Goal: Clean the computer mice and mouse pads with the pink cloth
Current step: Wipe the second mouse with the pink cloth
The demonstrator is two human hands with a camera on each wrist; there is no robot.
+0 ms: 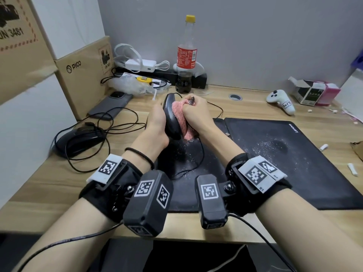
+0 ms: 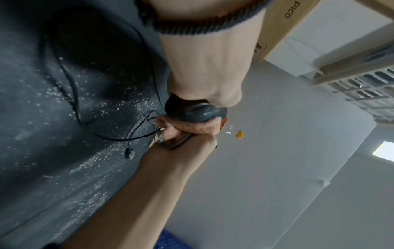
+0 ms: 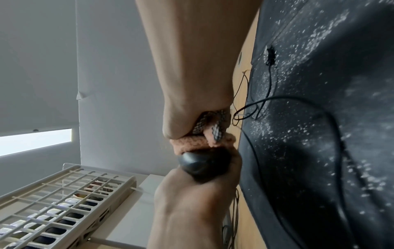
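My left hand (image 1: 156,119) grips a black wired mouse (image 1: 171,116) on its side, lifted above the desk. My right hand (image 1: 196,112) holds the bunched pink cloth (image 1: 179,116) and presses it against the mouse's upper face. The left wrist view shows the mouse (image 2: 195,112) with the cloth (image 2: 192,128) against it, and so does the right wrist view, mouse (image 3: 202,164) below cloth (image 3: 192,144). Its cable (image 1: 202,152) hangs down onto a small black mouse pad (image 1: 182,185) dusted with white specks. A larger black pad (image 1: 294,160), also speckled, lies to the right. A second black mouse (image 1: 78,141) rests at the left.
A cola bottle (image 1: 185,55) stands just behind my hands. Tangled black cables (image 1: 110,122) and a phone (image 1: 111,106) lie at the left by cardboard boxes (image 1: 86,75). A white controller (image 1: 281,101) and small boxes (image 1: 314,92) sit at the back right. White scraps (image 1: 352,169) dot the right.
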